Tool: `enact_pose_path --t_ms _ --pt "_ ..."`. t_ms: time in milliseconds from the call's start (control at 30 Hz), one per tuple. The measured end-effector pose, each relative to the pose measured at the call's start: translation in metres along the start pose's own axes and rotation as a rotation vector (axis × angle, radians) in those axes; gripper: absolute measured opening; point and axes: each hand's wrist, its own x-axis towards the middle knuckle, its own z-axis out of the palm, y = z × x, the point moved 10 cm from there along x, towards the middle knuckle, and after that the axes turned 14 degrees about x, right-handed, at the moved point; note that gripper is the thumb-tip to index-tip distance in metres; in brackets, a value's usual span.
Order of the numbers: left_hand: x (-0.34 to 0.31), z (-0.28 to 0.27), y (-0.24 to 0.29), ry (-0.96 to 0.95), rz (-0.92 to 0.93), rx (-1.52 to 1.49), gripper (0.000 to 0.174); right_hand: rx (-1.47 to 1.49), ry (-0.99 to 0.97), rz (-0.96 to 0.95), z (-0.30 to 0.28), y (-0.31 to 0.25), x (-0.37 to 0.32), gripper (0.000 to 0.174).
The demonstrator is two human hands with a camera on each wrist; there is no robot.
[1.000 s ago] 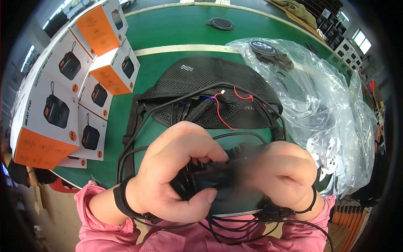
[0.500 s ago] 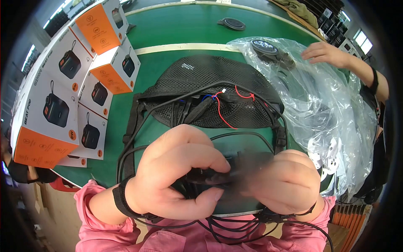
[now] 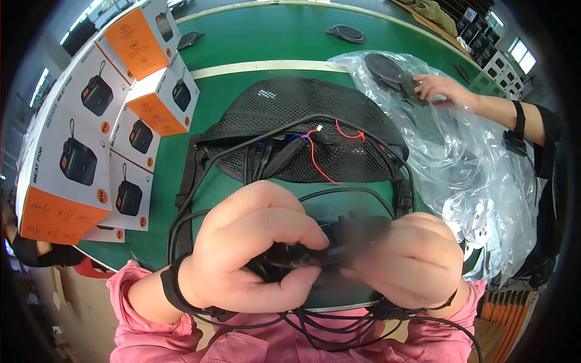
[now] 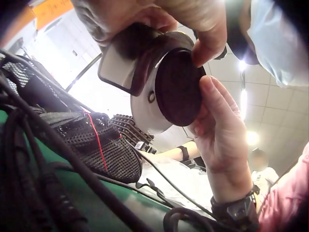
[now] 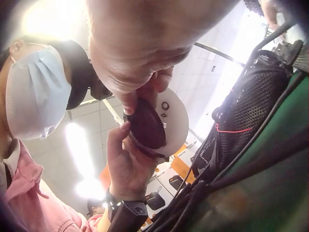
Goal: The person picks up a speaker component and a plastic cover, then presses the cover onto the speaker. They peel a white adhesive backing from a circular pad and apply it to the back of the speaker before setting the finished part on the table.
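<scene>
Both hands hold a black round disc device [image 4: 179, 87] upright between them, close over the table edge. A dark rectangular bracket [image 4: 126, 65] joins it, and a white round piece [image 5: 176, 123] with small cut-outs lies against its back. My left hand [image 3: 254, 242] grips it from the left, thumb below and curled fingers above. My right hand [image 3: 417, 260] pinches it from the right; those fingertips are blurred in the head view. Behind the hands lies a black mesh bag [image 3: 302, 100] with red and blue wires and black cables.
White-and-orange speaker boxes [image 3: 78, 145] are stacked at left. Clear plastic [image 3: 484, 181] covers the right side, with white pieces [image 3: 481, 224] under it. Another person's hand [image 3: 445, 91] touches near a black disc [image 3: 385, 68]. Further discs [image 3: 348, 33] lie on the green surface behind.
Another person's arm has come in from the right and reached the disc on the plastic. Discs at the back have shifted right, one emerging behind the boxes. The held device has turned slightly.
</scene>
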Motion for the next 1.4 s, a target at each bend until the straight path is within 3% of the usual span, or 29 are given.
enact_pose_path --t_ms 367,700,1000,1133,1200,1233,1267,1300,1400 --pt "-0.001 -0.002 -0.005 0.002 -0.035 -0.002 0.025 -0.001 -0.025 0.034 0.004 0.005 0.004 0.031" --pt "-0.001 0.004 -0.013 0.009 -0.085 -0.013 0.023 -0.070 0.082 0.066 0.004 0.011 0.002 0.024" --pt "-0.020 0.026 -0.057 0.014 -0.521 -0.198 0.013 -0.130 0.189 0.168 0.010 0.025 -0.005 0.018" --pt "-0.025 0.033 -0.062 0.009 -0.607 -0.261 0.016 -0.272 0.210 0.135 0.005 0.019 -0.004 0.019" --pt "-0.037 0.051 -0.070 0.012 -0.844 -0.666 0.020 -0.274 0.244 0.188 -0.002 0.024 -0.004 0.021" --pt "-0.035 0.049 -0.069 0.010 -0.843 -0.666 0.020 -0.275 0.262 0.214 -0.004 0.027 -0.005 0.022" --pt "-0.036 0.052 -0.070 0.012 -0.889 -0.852 0.024 -0.277 0.281 0.241 -0.006 0.029 -0.006 0.023" --pt "-0.036 0.056 -0.069 0.013 -0.931 -1.039 0.028 -0.052 0.349 0.406 -0.005 0.050 -0.014 0.025" --pt "-0.035 0.054 -0.071 0.008 -0.891 -1.082 0.033 0.845 0.503 0.817 0.028 0.098 -0.043 0.028"
